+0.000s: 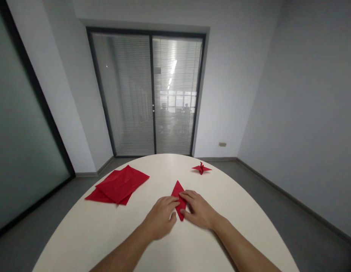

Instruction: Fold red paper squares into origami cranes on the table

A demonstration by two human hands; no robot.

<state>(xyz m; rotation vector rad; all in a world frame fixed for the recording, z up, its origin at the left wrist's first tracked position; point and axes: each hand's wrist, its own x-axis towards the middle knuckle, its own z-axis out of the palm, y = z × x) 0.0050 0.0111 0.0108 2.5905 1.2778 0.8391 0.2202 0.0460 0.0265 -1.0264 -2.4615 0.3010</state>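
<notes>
In the middle of the table, a red sheet of origami paper [179,186] is folded into a narrow diamond and lies flat, one point facing away from me. My left hand [163,217] rests its outstretched fingertips on the paper's left side, its thumb apart from them. From the right, my right hand [200,209] lays its fingers over the middle of the diamond, with its thumb spread toward the lower right edge. Both hands are open against the paper, and the fingers hide part of its folds.
A finished red paper crane [201,168] stands toward the far right of the round white table [113,234]. Several flat red sheets [123,185] overlap at the left. Beyond the table are a glass door with blinds [130,94] and grey walls.
</notes>
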